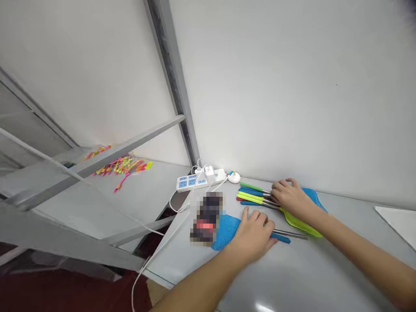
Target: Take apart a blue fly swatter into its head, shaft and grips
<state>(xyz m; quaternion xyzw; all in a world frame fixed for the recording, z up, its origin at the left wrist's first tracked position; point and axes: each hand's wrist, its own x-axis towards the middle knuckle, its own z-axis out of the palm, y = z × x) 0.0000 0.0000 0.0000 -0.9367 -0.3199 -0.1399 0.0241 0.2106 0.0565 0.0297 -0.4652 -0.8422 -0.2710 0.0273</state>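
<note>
My left hand is low over the table with its fingers curled round a blue fly swatter. The swatter's mesh head sticks out to the left and its blue grip to the right; my palm hides the middle. A bare metal rod lies beside that grip. Farther back, my right hand is closed over the metal shafts of several bundled fly swatters. Their yellow, blue, green and red grips point left. A yellow-green mesh head and a blue one show behind my wrist.
A blurred-out phone-like object lies left of my left hand. Behind it are a white power strip with cables and a round white item. Metal shelving stands left, bearing colourful small items. A white sheet lies right.
</note>
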